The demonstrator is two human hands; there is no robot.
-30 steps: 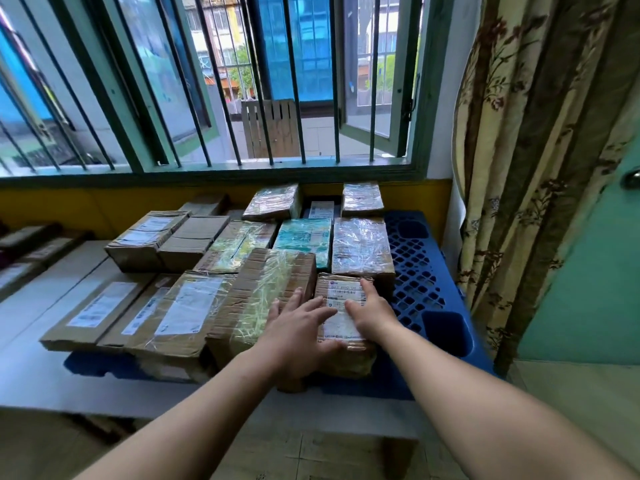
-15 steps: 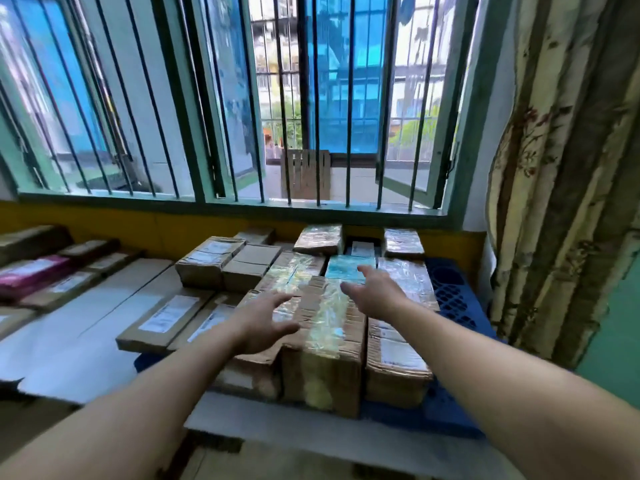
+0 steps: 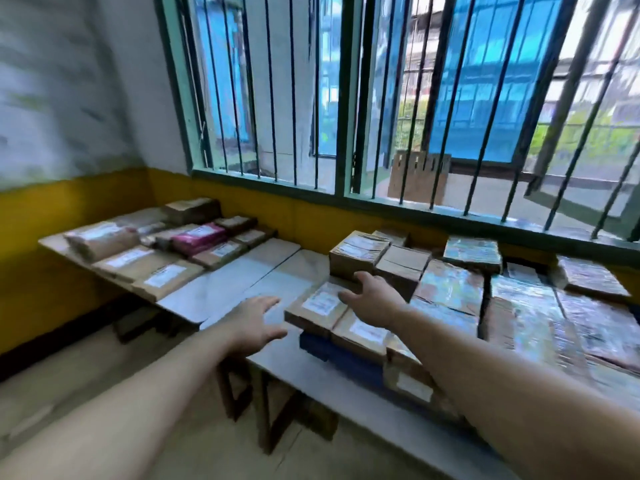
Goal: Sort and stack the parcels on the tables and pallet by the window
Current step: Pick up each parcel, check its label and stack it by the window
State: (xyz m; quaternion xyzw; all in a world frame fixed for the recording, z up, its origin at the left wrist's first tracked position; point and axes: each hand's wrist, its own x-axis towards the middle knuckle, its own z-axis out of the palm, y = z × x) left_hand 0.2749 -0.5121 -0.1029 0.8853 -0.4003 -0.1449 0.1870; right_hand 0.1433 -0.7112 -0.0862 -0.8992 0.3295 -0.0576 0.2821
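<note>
Left hand (image 3: pixel 254 323) spread, grasping nothing, above the grey tabletop (image 3: pixel 221 292) just beside the flat labelled parcel (image 3: pixel 317 308). Right hand (image 3: pixel 372 294) spread over that parcel's far end; contact cannot be told. Parcel overhangs the blue pallet (image 3: pixel 341 358) edge. Risk: lifting one end could tip it off. Beyond: film-wrapped parcels (image 3: pixel 450 287), pink parcel (image 3: pixel 197 237) on far table.

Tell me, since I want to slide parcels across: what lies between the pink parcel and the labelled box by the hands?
In the head view, only bare grey tabletop separates the pink parcel from the labelled box.
</note>
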